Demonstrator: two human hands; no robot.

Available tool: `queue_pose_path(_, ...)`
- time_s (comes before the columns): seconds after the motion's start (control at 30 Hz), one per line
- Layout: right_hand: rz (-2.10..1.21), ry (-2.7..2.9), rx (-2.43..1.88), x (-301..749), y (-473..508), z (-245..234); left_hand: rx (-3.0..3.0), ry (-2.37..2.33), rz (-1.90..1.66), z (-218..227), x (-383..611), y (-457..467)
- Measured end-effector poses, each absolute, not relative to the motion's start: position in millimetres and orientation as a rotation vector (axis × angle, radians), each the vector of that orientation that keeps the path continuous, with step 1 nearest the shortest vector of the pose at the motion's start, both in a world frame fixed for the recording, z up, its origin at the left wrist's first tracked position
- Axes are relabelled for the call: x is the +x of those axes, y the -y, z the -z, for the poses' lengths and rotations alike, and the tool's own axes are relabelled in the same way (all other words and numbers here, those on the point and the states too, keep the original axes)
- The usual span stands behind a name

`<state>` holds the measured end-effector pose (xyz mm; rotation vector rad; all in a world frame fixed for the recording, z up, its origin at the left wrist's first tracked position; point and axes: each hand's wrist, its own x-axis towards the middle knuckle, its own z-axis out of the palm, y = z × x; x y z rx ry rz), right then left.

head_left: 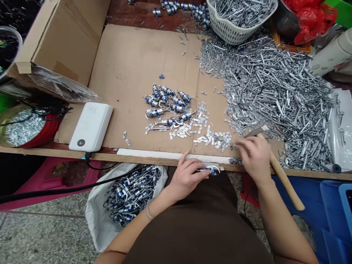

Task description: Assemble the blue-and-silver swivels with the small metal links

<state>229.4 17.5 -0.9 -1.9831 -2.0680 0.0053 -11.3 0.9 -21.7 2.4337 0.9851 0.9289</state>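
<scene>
At the bench edge, my left hand (186, 178) is closed on a small silver-and-blue metal fitting (212, 169) with a curved hook end, partly covered by my fingers. To its right, my right hand (254, 157) hovers over the bench edge, its thumb and fingers drawn together in a pinch. Whatever is between those fingertips is too small or blurred to name. A hammer with a wooden handle (287, 179) lies under and beside this hand. Small flat metal links (214, 139) lie just beyond, and several similar blue-banded fittings (167, 101) are heaped behind them.
A large pile of metal eye bolts (272, 84) covers the right side, below a white basket (229, 31). A white power bank (91, 126) and a cardboard box (66, 40) stand left. Beneath the bench, a white sack (93, 216) holds finished-looking fittings; a cable crosses it.
</scene>
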Motion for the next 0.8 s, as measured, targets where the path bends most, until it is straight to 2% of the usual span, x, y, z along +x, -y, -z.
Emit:
queue_pose_path(0.07,-0.227,2.239,-1.83,218.7,-23.9,-0.5,2.429,-0.967,-0.946,20.5,-11.1,-1.7)
queue_pose_path(0.13,-0.304,2.326,-1.808,213.8,-29.5,-2.5,2.424,-0.936,-0.974,19.1,-11.4,-2.6)
queue_pose_path(0.23,-0.4,2.312,-1.756,208.0,-28.2,-12.4,2.383,-0.904,-1.038,16.1,-11.7,-4.3)
queue_pose_path(0.4,-0.784,2.205,-1.451,183.7,0.0,-37.2,2.323,-0.875,-1.129,8.9,-10.5,-7.6)
queue_pose_path(0.67,-0.842,2.032,-1.408,184.9,18.8,-32.3,2.167,-0.878,-1.101,0.6,-8.4,-7.1)
queue_pose_path(0.8,-0.581,1.945,-1.581,182.4,28.2,-20.4,1.918,-1.027,-1.095,-1.6,-5.0,-6.4)
